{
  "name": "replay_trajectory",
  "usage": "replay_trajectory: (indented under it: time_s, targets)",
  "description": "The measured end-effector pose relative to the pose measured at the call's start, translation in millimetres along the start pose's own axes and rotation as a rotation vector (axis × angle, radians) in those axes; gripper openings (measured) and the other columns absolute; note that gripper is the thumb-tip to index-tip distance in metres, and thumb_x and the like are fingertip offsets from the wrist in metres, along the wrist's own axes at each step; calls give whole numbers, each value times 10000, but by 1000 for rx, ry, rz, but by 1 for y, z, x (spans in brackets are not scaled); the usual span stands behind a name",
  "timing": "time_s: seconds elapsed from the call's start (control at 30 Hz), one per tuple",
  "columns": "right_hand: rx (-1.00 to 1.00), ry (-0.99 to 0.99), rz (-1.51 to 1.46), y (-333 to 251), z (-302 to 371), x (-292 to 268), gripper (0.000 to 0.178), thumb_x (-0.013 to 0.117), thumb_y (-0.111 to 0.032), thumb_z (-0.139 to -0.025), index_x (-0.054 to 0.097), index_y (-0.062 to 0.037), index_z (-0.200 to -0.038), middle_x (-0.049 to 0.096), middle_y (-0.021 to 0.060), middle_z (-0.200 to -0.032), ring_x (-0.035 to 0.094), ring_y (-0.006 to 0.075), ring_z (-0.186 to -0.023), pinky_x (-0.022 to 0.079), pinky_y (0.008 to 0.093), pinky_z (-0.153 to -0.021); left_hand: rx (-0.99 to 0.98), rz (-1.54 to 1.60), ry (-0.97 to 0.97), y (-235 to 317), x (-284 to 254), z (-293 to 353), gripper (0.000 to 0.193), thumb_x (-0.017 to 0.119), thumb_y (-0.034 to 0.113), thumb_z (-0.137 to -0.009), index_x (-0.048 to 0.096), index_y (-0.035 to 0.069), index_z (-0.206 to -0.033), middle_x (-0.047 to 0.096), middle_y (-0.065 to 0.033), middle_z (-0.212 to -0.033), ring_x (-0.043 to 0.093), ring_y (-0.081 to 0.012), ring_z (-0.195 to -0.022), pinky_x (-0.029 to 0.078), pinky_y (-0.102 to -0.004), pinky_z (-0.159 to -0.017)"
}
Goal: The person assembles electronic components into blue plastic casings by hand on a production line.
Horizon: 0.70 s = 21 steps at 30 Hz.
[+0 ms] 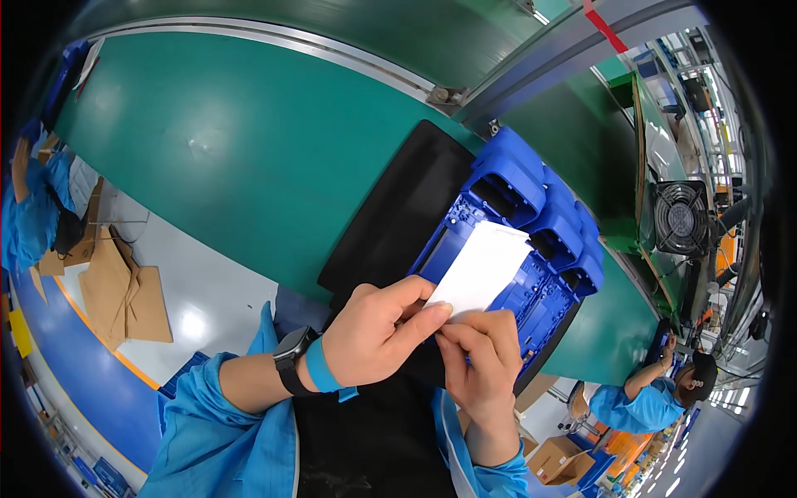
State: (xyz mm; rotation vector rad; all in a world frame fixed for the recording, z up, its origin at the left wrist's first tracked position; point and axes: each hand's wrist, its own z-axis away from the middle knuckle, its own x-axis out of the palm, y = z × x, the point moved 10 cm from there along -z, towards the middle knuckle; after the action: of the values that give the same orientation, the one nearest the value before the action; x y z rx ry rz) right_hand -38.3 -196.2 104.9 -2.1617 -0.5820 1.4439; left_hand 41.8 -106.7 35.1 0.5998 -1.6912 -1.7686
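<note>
Between the thumb and fingers of my left hand (pixel 374 332) is a stack of white paper sheets (pixel 481 261), long and narrow, tilted up to the right. Just below the near end of the sheets, my right hand (pixel 486 365) is closed in a pinch, its fingertips close to my left thumb. What those right fingertips grip is too small to make out. Under the sheets lies a blue plastic housing (pixel 508 170) with several large hooded openings along its far right side. The sheets and my hands hide part of its ribbed inside.
A black mat (pixel 398 207) lies under the housing on a green worktable (pixel 224 141). A metal rail (pixel 274 41) runs along the far edge. Flattened cardboard (pixel 129 290) is on the floor at left. A black fan (pixel 681 217) stands at right; a co-worker (pixel 639 402) sits lower right.
</note>
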Motion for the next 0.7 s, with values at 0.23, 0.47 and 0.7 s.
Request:
replay_trajectory:
  time_s: [0.23,0.47,0.7]
  targets:
    - [-60,-79,-51,7,-4,13,241,789,43,-700,663,-20,-895,614,86,-884,575,268,-752,452,360,-623,-63,28,-28,-6,-4,2,201,612,169,-1004,608,-30,-983,698,-79,-709,649,-89,-611,474,-213,-553]
    - [-167,-113,94,-3,-2,20,279,758,68,-686,619,-31,-907,591,95,-897,567,291,-767,451,386,-659,-241,242,-123,-19,1,2,195,603,163,-1011,613,-26,-1056,694,-47,-787,623,-57,-652,470,-204,-570]
    - [122,-115,14,29,-2,22,162,646,102,-791,570,-20,-867,543,123,-905,516,295,-859,441,357,-777,-69,229,353,-18,-74,-3,205,589,137,-1019,597,-55,-1087,709,-88,-875,599,-72,-707,501,-233,-653]
